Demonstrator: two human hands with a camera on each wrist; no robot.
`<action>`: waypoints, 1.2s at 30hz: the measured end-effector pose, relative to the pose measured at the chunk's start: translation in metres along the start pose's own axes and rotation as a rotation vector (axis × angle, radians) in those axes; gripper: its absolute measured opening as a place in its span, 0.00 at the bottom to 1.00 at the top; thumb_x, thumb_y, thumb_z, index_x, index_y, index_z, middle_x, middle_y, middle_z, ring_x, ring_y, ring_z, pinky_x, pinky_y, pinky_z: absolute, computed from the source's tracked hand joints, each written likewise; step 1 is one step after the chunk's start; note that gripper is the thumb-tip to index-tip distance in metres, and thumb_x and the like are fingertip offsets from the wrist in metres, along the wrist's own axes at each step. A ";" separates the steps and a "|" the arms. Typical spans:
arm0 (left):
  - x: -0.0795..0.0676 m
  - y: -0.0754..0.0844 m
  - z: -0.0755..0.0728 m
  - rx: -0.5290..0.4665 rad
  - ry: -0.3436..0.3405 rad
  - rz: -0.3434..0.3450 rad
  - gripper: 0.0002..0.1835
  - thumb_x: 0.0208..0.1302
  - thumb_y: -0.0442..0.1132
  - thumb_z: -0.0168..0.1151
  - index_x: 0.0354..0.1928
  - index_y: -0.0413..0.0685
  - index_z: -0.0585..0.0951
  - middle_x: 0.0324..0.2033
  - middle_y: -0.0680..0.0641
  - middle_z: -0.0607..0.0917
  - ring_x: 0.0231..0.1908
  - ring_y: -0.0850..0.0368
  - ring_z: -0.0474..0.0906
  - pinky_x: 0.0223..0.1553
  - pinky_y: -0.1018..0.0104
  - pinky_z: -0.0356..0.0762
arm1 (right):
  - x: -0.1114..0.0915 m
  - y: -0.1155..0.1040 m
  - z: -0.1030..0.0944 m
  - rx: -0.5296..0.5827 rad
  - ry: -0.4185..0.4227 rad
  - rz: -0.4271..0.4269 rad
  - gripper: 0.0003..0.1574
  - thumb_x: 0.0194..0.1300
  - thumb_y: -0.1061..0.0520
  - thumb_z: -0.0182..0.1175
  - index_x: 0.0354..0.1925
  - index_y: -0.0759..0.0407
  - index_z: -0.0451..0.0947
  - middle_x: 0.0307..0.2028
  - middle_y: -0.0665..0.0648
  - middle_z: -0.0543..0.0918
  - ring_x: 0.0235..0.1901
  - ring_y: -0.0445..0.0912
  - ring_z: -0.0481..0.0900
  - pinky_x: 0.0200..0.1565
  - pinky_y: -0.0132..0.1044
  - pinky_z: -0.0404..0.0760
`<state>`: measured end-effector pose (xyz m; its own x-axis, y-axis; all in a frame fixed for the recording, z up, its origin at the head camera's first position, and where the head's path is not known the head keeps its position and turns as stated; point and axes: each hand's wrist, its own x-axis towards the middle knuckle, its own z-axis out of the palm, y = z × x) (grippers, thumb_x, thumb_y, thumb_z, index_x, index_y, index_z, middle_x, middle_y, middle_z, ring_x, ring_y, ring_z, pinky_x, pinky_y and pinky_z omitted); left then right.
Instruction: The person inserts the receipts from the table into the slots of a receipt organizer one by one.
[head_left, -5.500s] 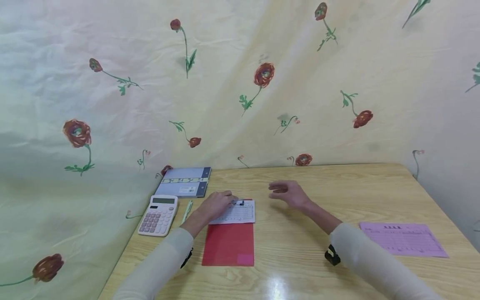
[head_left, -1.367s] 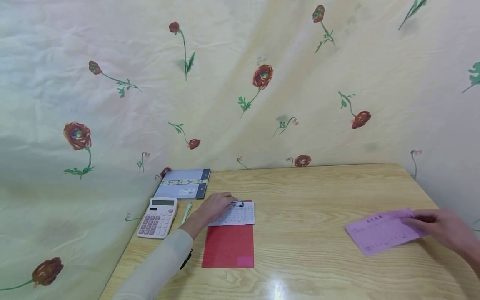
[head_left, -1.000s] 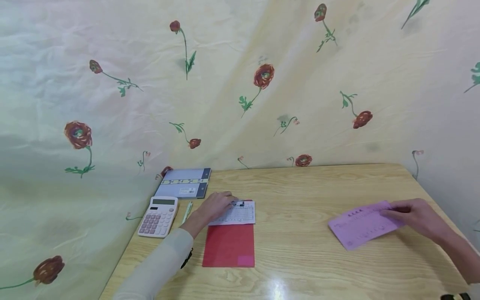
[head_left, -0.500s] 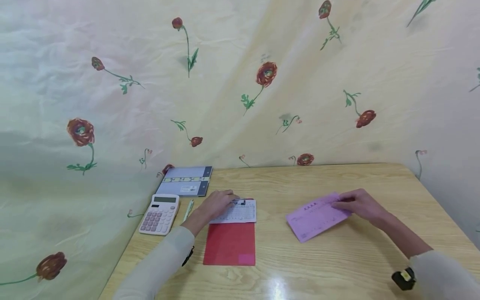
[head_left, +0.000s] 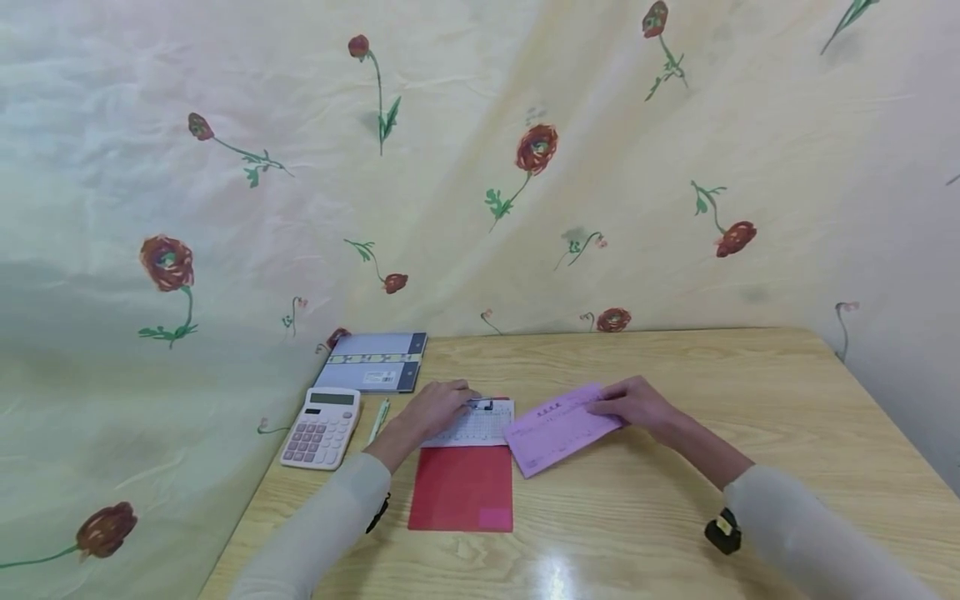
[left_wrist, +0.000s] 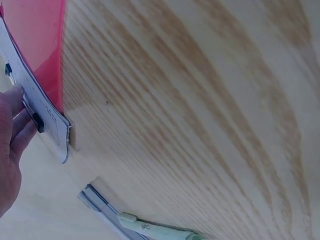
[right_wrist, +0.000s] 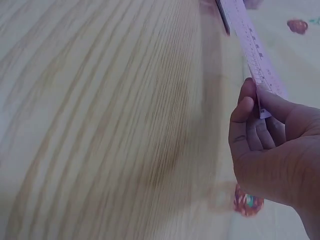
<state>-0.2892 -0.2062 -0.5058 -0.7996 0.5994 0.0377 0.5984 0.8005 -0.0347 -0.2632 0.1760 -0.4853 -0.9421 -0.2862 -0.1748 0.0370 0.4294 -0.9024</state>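
Note:
A red, see-through clipboard point(head_left: 461, 492) lies on the table, with white printed forms point(head_left: 483, 429) across its upper part. My left hand point(head_left: 441, 408) is at the top edge of the forms. In the left wrist view its thumb and fingers pinch the wire clip with black ends point(left_wrist: 37, 121). My right hand point(head_left: 637, 406) pinches a purple printed slip point(head_left: 558, 433) by its right end, between thumb and fingers. The slip is tilted, and its left corner reaches the right edge of the forms in the head view.
Left of the clipboard lie a light green pen point(head_left: 379, 420) and a white calculator point(head_left: 322, 429). A blue-grey notebook point(head_left: 367, 362) with a patterned band is behind them. The wooden table point(head_left: 750, 367) ends at a flower-patterned cloth point(head_left: 450, 167).
My right hand has picked up the purple slip from the right of the table and carried it left to the forms' edge. My left hand has stayed at the clip.

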 end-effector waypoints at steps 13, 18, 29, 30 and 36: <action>-0.001 0.001 0.000 0.000 0.002 -0.011 0.18 0.78 0.44 0.66 0.66 0.55 0.85 0.51 0.54 0.88 0.41 0.64 0.82 0.50 0.68 0.84 | 0.014 -0.015 0.060 0.121 -0.045 0.049 0.14 0.73 0.64 0.67 0.50 0.76 0.85 0.29 0.59 0.88 0.23 0.45 0.86 0.28 0.36 0.87; 0.000 0.001 -0.001 0.004 -0.013 -0.020 0.18 0.78 0.45 0.65 0.66 0.56 0.85 0.51 0.54 0.87 0.42 0.65 0.81 0.51 0.68 0.84 | 0.014 -0.018 0.067 0.139 -0.070 0.038 0.15 0.75 0.64 0.64 0.50 0.78 0.84 0.31 0.64 0.88 0.24 0.48 0.87 0.32 0.42 0.90; 0.002 0.002 -0.002 -0.004 0.000 -0.007 0.18 0.77 0.44 0.67 0.65 0.55 0.86 0.51 0.54 0.88 0.41 0.64 0.83 0.50 0.67 0.84 | 0.023 -0.021 0.067 -0.112 -0.026 -0.030 0.13 0.75 0.60 0.65 0.37 0.70 0.89 0.26 0.50 0.74 0.25 0.41 0.67 0.27 0.30 0.65; 0.002 0.002 -0.002 -0.006 0.001 -0.007 0.18 0.77 0.44 0.67 0.64 0.56 0.86 0.51 0.54 0.88 0.42 0.64 0.83 0.51 0.67 0.84 | 0.024 -0.021 0.069 -0.122 -0.022 -0.035 0.13 0.74 0.60 0.66 0.34 0.69 0.89 0.24 0.49 0.73 0.24 0.40 0.67 0.26 0.29 0.64; 0.002 0.001 -0.002 -0.019 -0.008 -0.016 0.18 0.77 0.44 0.67 0.65 0.55 0.86 0.52 0.53 0.88 0.42 0.63 0.83 0.51 0.65 0.85 | 0.032 -0.027 0.082 -0.154 -0.021 -0.074 0.21 0.70 0.60 0.70 0.19 0.61 0.80 0.15 0.45 0.68 0.20 0.38 0.63 0.23 0.27 0.60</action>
<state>-0.2901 -0.2041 -0.5034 -0.8093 0.5867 0.0306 0.5865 0.8098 -0.0155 -0.2666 0.0851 -0.4987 -0.9331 -0.3391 -0.1200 -0.0851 0.5322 -0.8424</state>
